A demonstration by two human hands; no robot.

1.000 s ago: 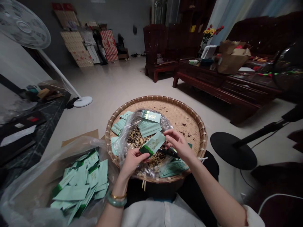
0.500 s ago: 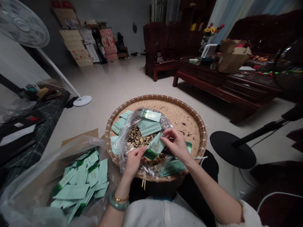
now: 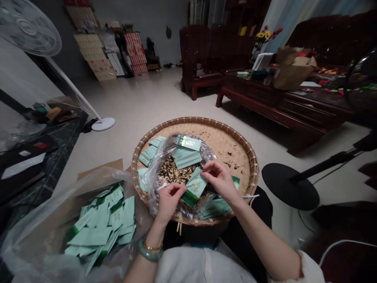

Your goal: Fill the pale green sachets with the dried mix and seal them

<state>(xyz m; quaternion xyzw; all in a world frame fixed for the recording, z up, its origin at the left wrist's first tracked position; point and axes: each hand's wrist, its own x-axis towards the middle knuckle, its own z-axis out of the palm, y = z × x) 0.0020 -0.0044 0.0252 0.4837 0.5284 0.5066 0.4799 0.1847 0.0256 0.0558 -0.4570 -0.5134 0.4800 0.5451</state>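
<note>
The one view looks forward and down from the person's head. The basket (image 3: 194,120) lies close, at lower centre.

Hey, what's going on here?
A person sits over a wide woven bamboo basket, pinching a pale green sachet between the left hand and right hand. Just beneath it, a clear plastic bag in the basket holds a dried, flaky mix and more sachets. A loose pile of similar sachets lies in a second plastic bag to the left.
</note>
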